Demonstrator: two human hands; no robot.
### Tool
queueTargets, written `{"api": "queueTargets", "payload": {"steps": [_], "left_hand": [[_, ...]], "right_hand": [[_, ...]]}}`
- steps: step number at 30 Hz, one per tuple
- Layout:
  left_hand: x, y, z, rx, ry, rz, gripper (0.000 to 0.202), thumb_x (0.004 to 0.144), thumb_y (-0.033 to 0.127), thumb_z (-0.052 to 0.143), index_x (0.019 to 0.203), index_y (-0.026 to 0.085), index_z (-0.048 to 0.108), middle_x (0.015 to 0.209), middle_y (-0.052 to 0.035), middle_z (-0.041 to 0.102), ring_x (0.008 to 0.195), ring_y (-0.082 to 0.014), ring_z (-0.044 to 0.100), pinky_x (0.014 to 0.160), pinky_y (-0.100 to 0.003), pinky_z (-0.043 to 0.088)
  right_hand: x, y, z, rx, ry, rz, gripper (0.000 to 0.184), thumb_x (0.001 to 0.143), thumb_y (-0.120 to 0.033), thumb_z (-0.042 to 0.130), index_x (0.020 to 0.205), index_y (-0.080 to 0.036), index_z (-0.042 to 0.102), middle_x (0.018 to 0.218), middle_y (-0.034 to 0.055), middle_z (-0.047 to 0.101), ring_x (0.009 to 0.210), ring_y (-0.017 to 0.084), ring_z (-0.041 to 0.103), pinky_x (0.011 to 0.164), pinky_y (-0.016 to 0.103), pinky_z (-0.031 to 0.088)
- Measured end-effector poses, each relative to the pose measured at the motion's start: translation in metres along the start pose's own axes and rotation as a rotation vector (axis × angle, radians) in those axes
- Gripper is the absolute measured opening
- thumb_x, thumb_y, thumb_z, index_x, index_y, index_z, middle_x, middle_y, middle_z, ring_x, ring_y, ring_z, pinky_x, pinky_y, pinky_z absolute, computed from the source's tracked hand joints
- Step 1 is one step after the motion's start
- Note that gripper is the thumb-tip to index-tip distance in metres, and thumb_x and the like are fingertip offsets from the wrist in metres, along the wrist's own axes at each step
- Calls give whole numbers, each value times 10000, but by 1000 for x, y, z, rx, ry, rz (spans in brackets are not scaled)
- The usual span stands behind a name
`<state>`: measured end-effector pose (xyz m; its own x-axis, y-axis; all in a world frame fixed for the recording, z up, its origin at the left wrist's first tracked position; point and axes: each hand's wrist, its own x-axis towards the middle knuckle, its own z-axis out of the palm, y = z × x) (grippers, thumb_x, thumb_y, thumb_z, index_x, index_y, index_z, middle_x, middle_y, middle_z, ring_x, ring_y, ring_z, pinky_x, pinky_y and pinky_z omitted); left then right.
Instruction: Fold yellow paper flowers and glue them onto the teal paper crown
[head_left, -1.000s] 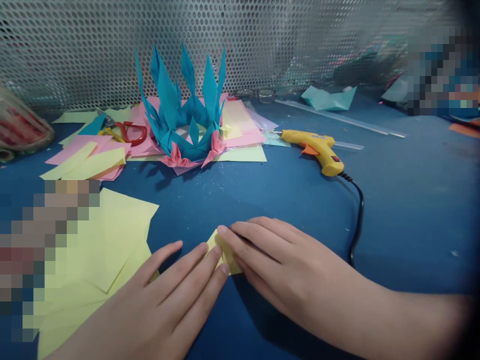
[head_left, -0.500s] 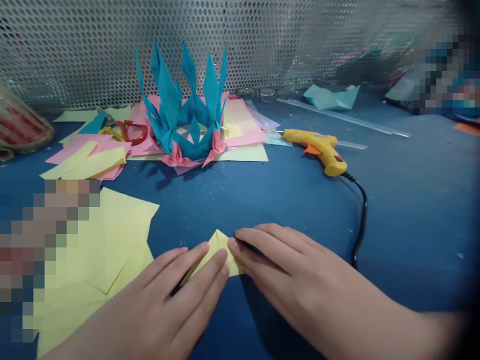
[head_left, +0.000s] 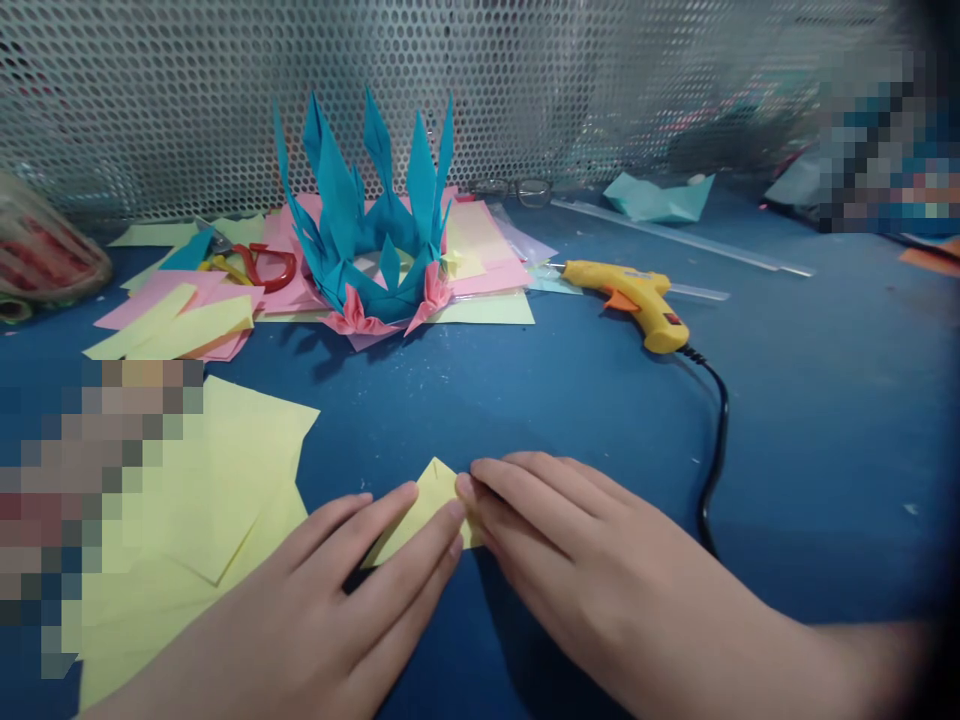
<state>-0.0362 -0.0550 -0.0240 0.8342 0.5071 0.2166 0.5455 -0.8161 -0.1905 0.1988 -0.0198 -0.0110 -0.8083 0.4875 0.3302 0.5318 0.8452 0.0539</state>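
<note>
A small piece of folded yellow paper (head_left: 433, 488) lies on the blue table, its pointed corner facing away from me. My left hand (head_left: 367, 575) rests over its left part with fingers stretched and spread, the index and middle fingertips pressing on it. At the right edge of the folded paper, my right hand (head_left: 581, 545) has its fingers together, the tips closed on the paper beside the left fingertips. The right thumb is mostly hidden. Left of my hands lie larger yellow paper sheets (head_left: 247, 430), partly under my left forearm.
Behind stands a blue folded-paper crown (head_left: 390, 215) with pink paper flowers (head_left: 356, 312). Around it are coloured papers (head_left: 495, 240) and red-handled scissors (head_left: 274, 268). A yellow glue gun (head_left: 626, 285) trails a black cord (head_left: 724, 420). Clear sticks (head_left: 675, 238) and glasses (head_left: 532, 190) lie farther back.
My left middle and ring fingertips have slid slightly right along the folded paper, toward my right fingertips. The right hand stays almost in place, and the view has shifted a little.
</note>
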Motion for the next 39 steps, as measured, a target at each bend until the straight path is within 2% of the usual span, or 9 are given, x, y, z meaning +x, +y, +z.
{"api": "queueTargets", "payload": {"steps": [10, 15, 19, 23, 25, 29, 31, 34, 39], "left_hand": [[5, -3, -6, -67, -24, -2, 458, 985, 75, 325, 1337, 240, 566, 1380, 6, 633, 1277, -286, 449, 1003, -437, 316], [4, -8, -8, -168, -31, -122, 528, 949, 99, 387, 1469, 181, 429, 1421, 11, 599, 1202, -232, 504, 1028, -353, 311], [4, -12, -13, -286, -106, -161, 563, 948, 169, 433, 1506, 203, 363, 1557, 17, 435, 1317, -200, 411, 1080, -284, 256], [7, -15, -15, -346, -116, -235, 480, 940, 180, 414, 1414, 257, 414, 1661, 70, 231, 1469, -171, 209, 1154, -297, 143], [8, -16, -15, -371, -113, -255, 460, 931, 208, 429, 1385, 279, 415, 1633, 88, 303, 1468, -151, 202, 1155, -289, 135], [7, -19, -14, -408, -88, -304, 529, 899, 250, 491, 1413, 321, 387, 1549, 100, 436, 1391, -196, 294, 1111, -322, 238], [6, -18, -14, -414, -85, -343, 582, 891, 269, 520, 1446, 334, 359, 1524, 92, 462, 1363, -222, 313, 1094, -344, 276], [4, -16, -14, -432, -77, -381, 626, 889, 282, 536, 1476, 340, 324, 1498, 72, 479, 1348, -231, 329, 1086, -349, 315], [5, -13, -15, -450, -43, -390, 632, 872, 250, 531, 1462, 344, 327, 1398, 36, 544, 1304, -236, 376, 1059, -347, 362]], "right_hand": [[5, 8, 1, 35, -4, -43, 320, 901, -16, 437, 970, -63, 747, 991, 144, 719, 796, 250, 660, 597, 363, 583], [5, 8, -4, 346, 91, 214, 250, 1004, -154, 459, 1136, -113, 668, 915, 87, 682, 785, 180, 627, 702, 309, 578], [4, 8, -7, 580, 108, 190, 216, 978, -309, 592, 1089, -134, 652, 935, 63, 672, 822, 164, 615, 741, 267, 555], [4, 8, -1, 576, 18, 58, 162, 990, -235, 562, 950, -142, 688, 885, 53, 666, 769, 158, 580, 698, 261, 506], [6, 8, 2, 550, 3, 8, 223, 1010, -193, 505, 939, -149, 712, 883, 49, 665, 746, 148, 557, 671, 252, 471], [10, 8, 4, 552, 14, -43, 264, 1025, -202, 475, 1173, -168, 690, 868, 41, 622, 728, 153, 506, 656, 254, 432], [12, 8, 3, 568, -63, -14, 272, 1012, -236, 506, 1223, -168, 664, 870, 51, 588, 731, 166, 486, 672, 270, 434], [14, 9, 1, 591, -146, 29, 244, 989, -262, 553, 1172, -158, 676, 892, 69, 567, 778, 185, 494, 699, 292, 445], [14, 13, 0, 592, -120, -6, 198, 991, -278, 555, 1009, -173, 721, 903, 83, 557, 806, 190, 504, 704, 288, 448]]}}
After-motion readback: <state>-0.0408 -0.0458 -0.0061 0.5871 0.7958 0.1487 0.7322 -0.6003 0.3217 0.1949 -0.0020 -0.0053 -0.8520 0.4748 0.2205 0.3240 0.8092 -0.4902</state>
